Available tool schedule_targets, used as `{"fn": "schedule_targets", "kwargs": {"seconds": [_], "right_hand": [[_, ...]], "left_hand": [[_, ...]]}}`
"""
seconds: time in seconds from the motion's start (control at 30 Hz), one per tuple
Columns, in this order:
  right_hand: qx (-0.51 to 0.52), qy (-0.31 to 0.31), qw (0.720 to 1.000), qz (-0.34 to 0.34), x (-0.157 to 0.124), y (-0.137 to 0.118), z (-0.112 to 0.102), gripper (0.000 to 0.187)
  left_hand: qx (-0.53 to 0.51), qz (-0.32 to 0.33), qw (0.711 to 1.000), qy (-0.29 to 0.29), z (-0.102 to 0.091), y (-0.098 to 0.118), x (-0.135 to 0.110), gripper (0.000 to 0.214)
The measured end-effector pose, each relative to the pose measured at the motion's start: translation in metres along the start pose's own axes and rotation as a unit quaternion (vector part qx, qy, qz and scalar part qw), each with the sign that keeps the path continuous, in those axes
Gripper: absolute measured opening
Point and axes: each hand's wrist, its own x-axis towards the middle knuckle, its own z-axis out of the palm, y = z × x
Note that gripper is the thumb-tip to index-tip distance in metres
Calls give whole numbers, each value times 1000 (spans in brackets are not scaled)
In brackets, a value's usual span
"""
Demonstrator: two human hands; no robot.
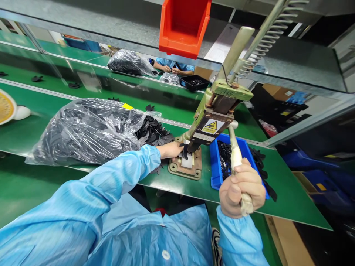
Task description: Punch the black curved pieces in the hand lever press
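My left hand (171, 150) grips a small black curved plastic part (184, 151) and holds it under the ram of a green hand press (210, 118), above the press's base plate (184, 170). My right hand (242, 189) is wrapped round the press's lever (235, 153), whose grip is bound in pale tape. Just left of the press, a clear plastic bag (91, 133) spills a heap of black curved parts (154, 133). Beside the press on the right stands a blue bin (215, 162) holding small black parts, partly hidden by my right hand and the lever.
An orange bin (183, 33) hangs at the front of the metal shelf (97, 22) overhead. More black parts (260, 166) lie right of the blue bin. Across the bench, a co-worker's hands (172, 69) are near another bag (130, 62) and a black tray (194, 83).
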Motion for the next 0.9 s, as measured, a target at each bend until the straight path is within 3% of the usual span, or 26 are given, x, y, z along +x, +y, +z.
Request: {"fn": "schedule_targets", "kwargs": {"seconds": [0.1,0.2,0.3,0.37,0.43,0.5,0.53,0.57,0.6,0.7,0.77,0.9], "right_hand": [[7,9,1000,-2,18,-3,7,35],[28,5,1000,-1,62,-4,18,27],[51,-55,997,25,110,2,24,42],[46,-86,994,45,122,8,21,51],[9,-68,996,62,107,13,13,52],[-43,-69,990,117,67,12,6,44],[-57,-111,978,170,41,8,3,34],[-44,-221,946,234,15,3,2,27],[-27,-286,921,262,-9,-4,3,25],[11,-369,879,301,-61,-26,11,22],[20,-372,875,310,-75,-34,17,16],[31,-355,882,308,-76,-40,18,17]], "left_hand": [[0,-9,1000,9,3,-1,1,45],[-16,-13,1000,3,4,-2,0,48],[-79,-5,997,11,3,-4,-11,50],[-126,15,992,26,1,-6,-27,55],[-163,35,985,38,-2,-8,-50,59],[-191,48,980,39,-6,-8,-77,60],[-201,53,978,33,-6,-8,-90,60],[-208,58,976,25,-6,-7,-103,60],[-213,64,975,17,-6,-6,-114,60],[-212,85,973,-12,2,-3,-139,61],[-200,91,975,-27,8,-3,-149,61],[-165,90,981,-38,19,-4,-157,57]]}}
